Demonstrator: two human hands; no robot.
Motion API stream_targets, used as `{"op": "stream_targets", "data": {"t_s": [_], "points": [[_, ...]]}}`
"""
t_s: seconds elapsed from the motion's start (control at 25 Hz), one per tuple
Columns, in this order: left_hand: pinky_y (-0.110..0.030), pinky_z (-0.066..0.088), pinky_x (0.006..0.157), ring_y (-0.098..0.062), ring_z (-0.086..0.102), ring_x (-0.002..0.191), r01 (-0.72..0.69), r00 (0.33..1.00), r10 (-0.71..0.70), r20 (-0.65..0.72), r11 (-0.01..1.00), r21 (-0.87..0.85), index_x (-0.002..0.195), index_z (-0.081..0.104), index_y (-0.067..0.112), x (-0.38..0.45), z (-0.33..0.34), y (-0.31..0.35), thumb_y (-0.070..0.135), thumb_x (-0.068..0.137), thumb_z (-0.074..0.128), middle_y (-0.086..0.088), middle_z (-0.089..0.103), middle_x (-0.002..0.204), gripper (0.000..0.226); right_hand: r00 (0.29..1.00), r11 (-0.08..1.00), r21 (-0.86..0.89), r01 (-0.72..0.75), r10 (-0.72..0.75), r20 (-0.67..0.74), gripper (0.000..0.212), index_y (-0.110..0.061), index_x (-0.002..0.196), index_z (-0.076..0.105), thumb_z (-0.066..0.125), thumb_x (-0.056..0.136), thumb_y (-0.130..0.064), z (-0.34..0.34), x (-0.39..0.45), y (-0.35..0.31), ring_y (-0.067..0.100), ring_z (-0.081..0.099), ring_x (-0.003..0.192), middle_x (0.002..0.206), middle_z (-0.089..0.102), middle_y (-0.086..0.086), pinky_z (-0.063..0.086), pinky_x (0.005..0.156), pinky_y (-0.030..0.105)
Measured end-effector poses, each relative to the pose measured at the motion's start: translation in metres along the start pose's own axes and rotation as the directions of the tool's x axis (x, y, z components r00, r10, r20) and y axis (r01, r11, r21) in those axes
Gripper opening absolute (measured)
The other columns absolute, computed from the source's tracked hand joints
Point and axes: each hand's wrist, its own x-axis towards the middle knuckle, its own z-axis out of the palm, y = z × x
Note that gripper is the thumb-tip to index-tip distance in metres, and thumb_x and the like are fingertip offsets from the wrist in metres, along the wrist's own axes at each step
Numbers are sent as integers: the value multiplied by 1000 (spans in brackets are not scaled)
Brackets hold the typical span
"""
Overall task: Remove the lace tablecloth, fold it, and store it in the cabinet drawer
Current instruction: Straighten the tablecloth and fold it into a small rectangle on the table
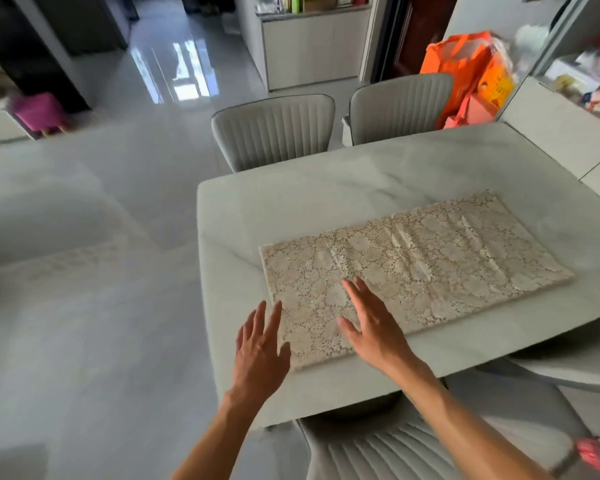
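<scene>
Lying folded on the desk [291, 209], the tablecloth [413, 268] looks soft and light; right hand [371, 323] spread flat on it, left hand [260, 351] spread at its near corner, the likely hold.

head-worn view, looking down, near table [291, 209]

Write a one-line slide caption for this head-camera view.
Both open hands, left hand and right hand, reach a folded lace tablecloth on a marble table.

The cream lace tablecloth [416, 271] lies folded into a flat rectangle.
</scene>
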Motion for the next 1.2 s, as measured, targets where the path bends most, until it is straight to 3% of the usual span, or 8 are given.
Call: {"op": "stream_targets", "data": {"t_s": [0.12,0.24,0.4,0.52,0.72,0.88,1.04,1.2], "points": [[-45,4,122,-26,1,151,16,1000,-15,-20,998,54,153,-4,33,-1,-10,-21,36,93,52,-3,-2,164,82,1000,1000,-22,6,-7,-30,74,-39,154,-9,38,99,-53,30,-2,-28,20,2,152,164,-14,-5,20,121,42],[-48,-4,119,-24,-6,150,-74,997,76,-24,994,82,150,-12,38,16,-25,-45,37,92,52,-1,-9,163,87,988,991,-55,-122,116,-105,86,-35,152,-18,33,92,-68,54,5,-52,25,-2,152,163,-19,-1,17,121,45],[-52,-3,120,-23,-7,150,-161,987,160,26,986,39,150,-12,38,79,-44,-88,43,96,46,0,-9,163,79,919,946,-146,-289,232,-318,90,-29,156,-5,35,89,-72,79,43,-82,33,7,151,165,-8,5,23,117,52],[-50,-3,120,-20,-8,150,-242,965,243,102,970,-16,152,-11,37,117,-55,-127,50,100,31,2,-8,163,68,851,880,-136,-455,385,-357,88,-30,156,-5,32,89,-72,90,64,-102,33,6,151,164,-11,4,19,118,54],[-51,-3,120,-21,-9,150,-370,886,348,307,929,17,147,-21,35,161,-73,-159,53,99,25,0,-10,163,68,629,694,53,-718,680,-377,87,-31,155,-6,36,90,-69,129,37,-145,32,4,151,162,-18,2,19,119,51],[-51,2,119,-24,-3,151,-504,816,416,401,852,142,150,-17,27,194,-69,-146,62,88,2,-3,-4,164,73,477,526,108,-843,827,-298,87,-30,155,-7,26,88,-74,152,27,-150,32,7,151,163,-14,2,21,119,48],[-51,11,118,-24,13,149,-508,762,408,503,858,72,155,-1,26,219,-54,-126,42,102,31,-4,9,164,64,390,427,226,-876,901,-190,87,-28,156,-6,34,90,-68,167,49,-138,30,12,150,165,-9,4,26,116,46],[-50,23,115,-23,36,138,-520,728,387,566,849,89,152,23,25,264,-33,-96,33,100,42,-1,32,156,56,121,101,476,-874,993,12,85,-23,153,1,45,91,-59,179,72,-126,33,32,142,163,12,9,35,112,47]]}}
